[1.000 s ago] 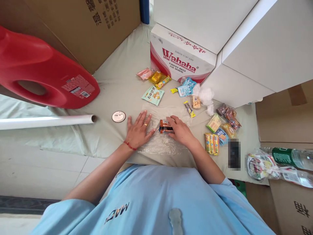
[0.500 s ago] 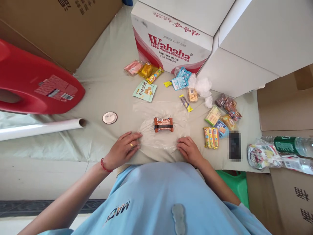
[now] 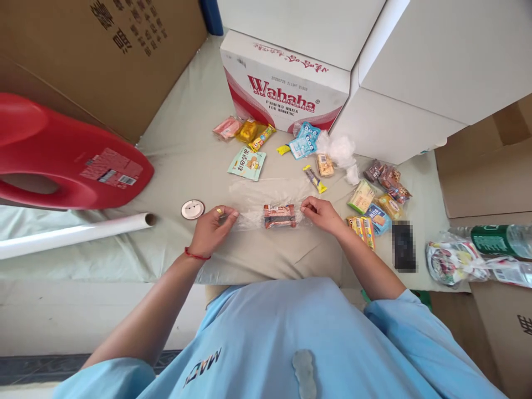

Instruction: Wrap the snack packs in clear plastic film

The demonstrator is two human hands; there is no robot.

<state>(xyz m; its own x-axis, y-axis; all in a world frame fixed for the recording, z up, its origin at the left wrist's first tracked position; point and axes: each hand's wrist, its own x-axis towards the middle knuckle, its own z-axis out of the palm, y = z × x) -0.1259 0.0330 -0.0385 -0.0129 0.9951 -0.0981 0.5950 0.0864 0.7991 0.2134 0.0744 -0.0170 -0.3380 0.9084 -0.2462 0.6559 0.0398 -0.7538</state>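
Note:
A small brown-wrapped snack (image 3: 280, 216) with a dark band lies on a clear plastic sheet (image 3: 249, 191) in front of me. The sheet's near edge is lifted and drawn up around the snack. On the left, my left hand (image 3: 213, 227) pinches the sheet between thumb and fingers, a little apart from the snack. Closed on the sheet's right side is my right hand (image 3: 322, 215), just beside the wrapper's end. A round pin badge (image 3: 193, 209) sits left of my left hand.
Several packaged snacks, among them a mint-green pouch (image 3: 246, 163) and yellow packs (image 3: 362, 230), lie ahead and to the right. A Wahaha carton (image 3: 286, 83) stands behind. A red jug (image 3: 75, 158) and white tube (image 3: 78, 235) are left; bottles (image 3: 496, 239) lie far right.
Both hands have moved away from the table's front edge, bringing the sheet's near edge up toward the snack. Their fingers have gone from resting on the sheet to pinching it.

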